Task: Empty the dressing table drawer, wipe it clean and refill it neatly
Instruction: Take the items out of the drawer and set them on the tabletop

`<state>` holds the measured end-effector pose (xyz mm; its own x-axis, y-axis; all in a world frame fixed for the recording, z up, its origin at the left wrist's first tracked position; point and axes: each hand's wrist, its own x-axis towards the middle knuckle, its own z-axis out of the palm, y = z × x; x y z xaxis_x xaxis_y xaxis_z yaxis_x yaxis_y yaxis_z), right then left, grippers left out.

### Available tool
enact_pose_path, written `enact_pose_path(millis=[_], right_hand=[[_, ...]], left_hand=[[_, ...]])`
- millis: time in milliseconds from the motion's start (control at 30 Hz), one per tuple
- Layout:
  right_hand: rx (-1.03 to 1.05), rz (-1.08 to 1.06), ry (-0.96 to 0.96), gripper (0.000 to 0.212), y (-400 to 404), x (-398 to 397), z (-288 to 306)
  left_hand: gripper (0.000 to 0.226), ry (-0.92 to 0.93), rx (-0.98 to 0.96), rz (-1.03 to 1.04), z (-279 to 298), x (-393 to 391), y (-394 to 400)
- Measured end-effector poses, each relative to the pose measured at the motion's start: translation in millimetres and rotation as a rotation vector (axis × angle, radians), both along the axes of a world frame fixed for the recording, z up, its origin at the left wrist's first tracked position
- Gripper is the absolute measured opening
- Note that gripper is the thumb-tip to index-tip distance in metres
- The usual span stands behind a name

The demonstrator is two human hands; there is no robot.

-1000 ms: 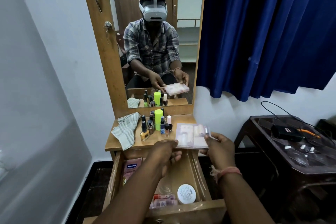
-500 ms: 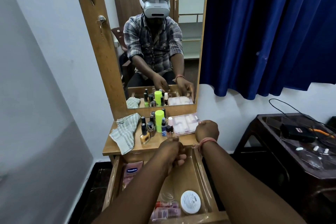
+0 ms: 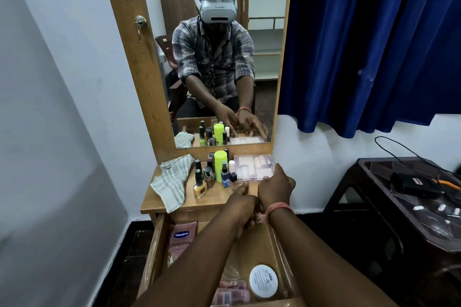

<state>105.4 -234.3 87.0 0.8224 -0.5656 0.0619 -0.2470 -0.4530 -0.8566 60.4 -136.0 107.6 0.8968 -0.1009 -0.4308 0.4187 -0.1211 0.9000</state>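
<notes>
While the clear plastic case [image 3: 254, 166] lies flat at the back right corner of the dressing table top [image 3: 217, 200], the right hand [image 3: 274, 185] rests its fingertips on the case's front right edge, fingers bent down over it; whether it pinches cannot be told. The left hand [image 3: 243, 204] hovers just beside it over the top's front edge, fingers loosely curled, holding nothing visible. Bottles [image 3: 214, 172] and a striped cloth [image 3: 173, 182] fill the top's left side, and the open drawer [image 3: 159, 244] below holds a Vaseline sachet [image 3: 180, 239] at its left wall and a white round tin [image 3: 263, 281] near its front right corner.
</notes>
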Motion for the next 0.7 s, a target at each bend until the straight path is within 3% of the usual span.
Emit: enact_pose_path(millis=[167,267,400,467,533,600,700], right_hand=[[0.009,-0.035,-0.041,0.048,2,-2,0],[0.040,-0.016,-0.089,0.051,-2,-12,0],[-0.067,-0.053,-0.332,0.025,2,-51,-7],[-0.148,0.116,-0.381,0.022,6,-75,-12],[-0.218,0.383,-0.172,0.018,10,-90,-20],[-0.347,0.596,0.165,0.017,15,-103,-24],[-0.532,0.703,0.379,0.009,17,-118,-26]], left_hand=[[0.071,-0.009,-0.049,-0.027,-3,-9,9],[0.047,-0.041,-0.110,-0.045,-9,-28,27],[0.026,-0.035,0.018,0.097,-32,-45,63],[0.023,-0.017,0.147,0.087,-44,-53,74],[0.017,-0.019,0.325,-0.058,-55,-60,80],[0.024,-0.018,0.472,-0.225,-64,-69,82],[0.037,0.007,0.527,-0.308,-74,-74,82]])
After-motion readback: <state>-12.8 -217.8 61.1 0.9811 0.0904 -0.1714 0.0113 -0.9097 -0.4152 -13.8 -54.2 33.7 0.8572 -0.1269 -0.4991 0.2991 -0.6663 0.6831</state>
